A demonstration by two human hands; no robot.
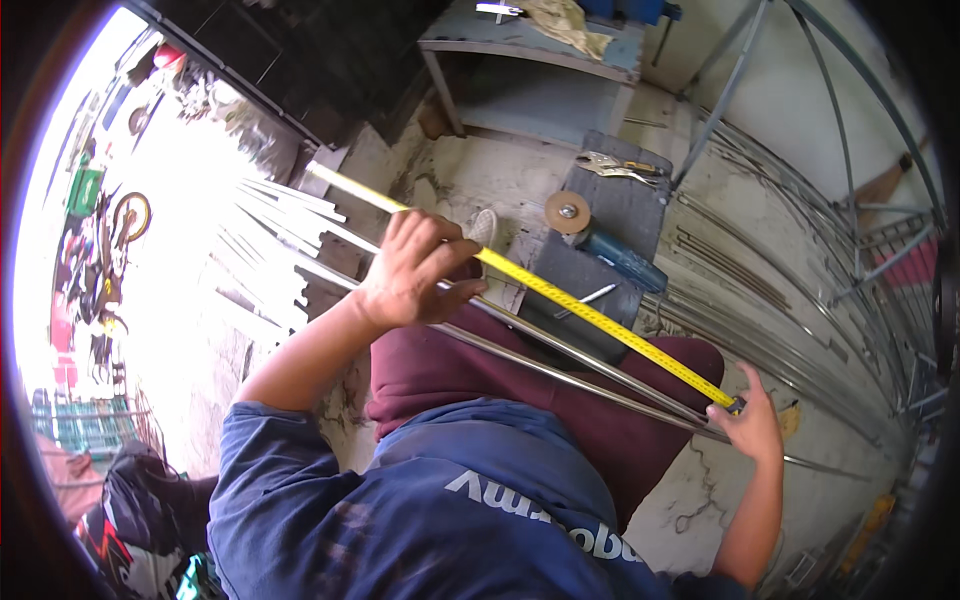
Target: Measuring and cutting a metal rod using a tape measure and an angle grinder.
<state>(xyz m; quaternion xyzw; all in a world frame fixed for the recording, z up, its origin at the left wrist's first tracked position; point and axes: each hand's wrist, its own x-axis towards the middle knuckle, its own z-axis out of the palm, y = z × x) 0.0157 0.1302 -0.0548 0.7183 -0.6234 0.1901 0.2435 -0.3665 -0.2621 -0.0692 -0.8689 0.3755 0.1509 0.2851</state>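
A yellow tape measure blade (600, 318) is drawn out in a slanting line over my lap, running past my left hand toward the bright doorway. My left hand (418, 262) pinches the blade partway along, with the thumb lying near a tube below. At the blade's lower right end, my right hand (752, 425) grips the dark tape case, mostly hidden by the fingers; its index finger sticks up. Two shiny metal tubes (560, 378) rest across my thighs, beneath the blade and roughly in line with it.
An angle grinder (620, 260) with a brown disc, a white pen-like marker (598, 294) and locking pliers (615, 165) lie on a dark board ahead. Long metal rods (790, 350) cover the floor at right, beside a metal frame (850, 120). A grey workbench (530, 40) stands beyond.
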